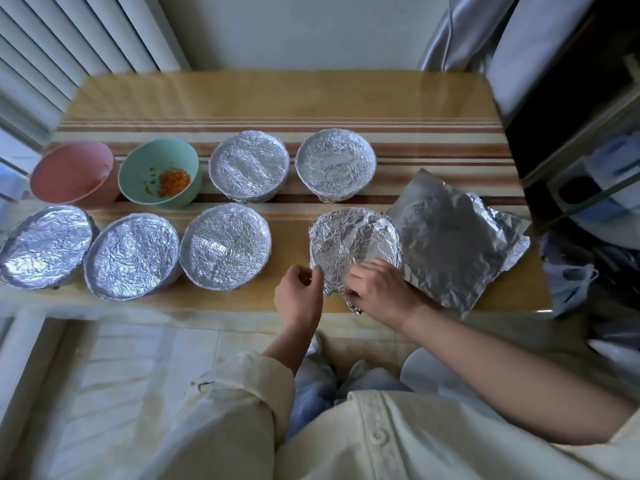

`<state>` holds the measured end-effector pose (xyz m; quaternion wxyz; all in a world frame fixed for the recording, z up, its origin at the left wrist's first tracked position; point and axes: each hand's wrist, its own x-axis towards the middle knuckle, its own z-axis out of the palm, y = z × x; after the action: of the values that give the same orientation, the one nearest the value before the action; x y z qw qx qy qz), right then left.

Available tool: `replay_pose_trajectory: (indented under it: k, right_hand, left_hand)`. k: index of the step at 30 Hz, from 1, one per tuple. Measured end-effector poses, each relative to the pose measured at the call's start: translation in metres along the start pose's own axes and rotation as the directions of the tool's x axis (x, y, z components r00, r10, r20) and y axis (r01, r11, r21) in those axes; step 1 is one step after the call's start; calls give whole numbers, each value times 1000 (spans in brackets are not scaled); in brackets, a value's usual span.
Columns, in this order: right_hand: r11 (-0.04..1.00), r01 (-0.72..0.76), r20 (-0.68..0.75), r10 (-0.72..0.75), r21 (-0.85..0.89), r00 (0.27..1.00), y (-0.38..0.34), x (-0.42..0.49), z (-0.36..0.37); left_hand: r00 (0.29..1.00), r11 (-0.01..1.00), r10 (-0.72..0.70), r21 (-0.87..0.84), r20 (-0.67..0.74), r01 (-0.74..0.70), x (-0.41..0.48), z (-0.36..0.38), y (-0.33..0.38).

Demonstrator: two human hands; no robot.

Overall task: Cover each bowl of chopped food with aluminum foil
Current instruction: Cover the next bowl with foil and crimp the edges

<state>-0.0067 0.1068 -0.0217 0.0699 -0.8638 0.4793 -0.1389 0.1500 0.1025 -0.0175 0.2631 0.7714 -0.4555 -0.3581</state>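
Note:
A bowl draped in crumpled aluminum foil [353,237] stands near the table's front edge. My left hand [299,294] pinches the foil's near left edge. My right hand [379,287] presses and grips the foil at the bowl's near rim. Several foil-covered bowls stand to the left and behind, such as one [225,245] and another [335,163]. A green bowl [138,168] with chopped orange bits and a pink bowl [74,173] stand uncovered at the back left. Loose foil sheets [453,244] lie to the right of the bowl.
The striped wooden table [311,95] ends just in front of my hands. A white slatted blind [52,57] is at the left, a curtain and dark shelving with bags at the right. Tiled floor lies below the table edge.

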Motion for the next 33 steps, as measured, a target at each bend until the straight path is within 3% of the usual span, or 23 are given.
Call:
replay_pose_trajectory:
  k: [6, 18, 23, 25, 28, 33]
  right_hand:
    - [997, 43, -26, -42, 61, 999, 0, 1, -1]
    - [990, 51, 24, -55, 135, 998, 0, 2, -3]
    - [989, 4, 22, -7, 150, 1000, -3, 4, -2]
    - [989, -6, 10, 5, 149, 1000, -5, 3, -2]
    - [989, -12, 0, 12, 144, 1000, -6, 3, -1]
    - [991, -15, 12, 14, 135, 1000, -5, 4, -1]
  left_hand:
    - [973, 980, -177, -61, 149, 188, -9, 9, 2]
    - [915, 881, -379, -247, 139, 403, -12, 16, 12]
    - [923, 890, -364, -246, 124, 384, -8, 18, 11]
    - [933, 897, -358, -260, 47, 357, -12, 15, 15]
    - [964, 963, -257, -101, -70, 250, -12, 12, 17]
    - [987, 980, -158, 119, 4, 157, 5, 13, 25]
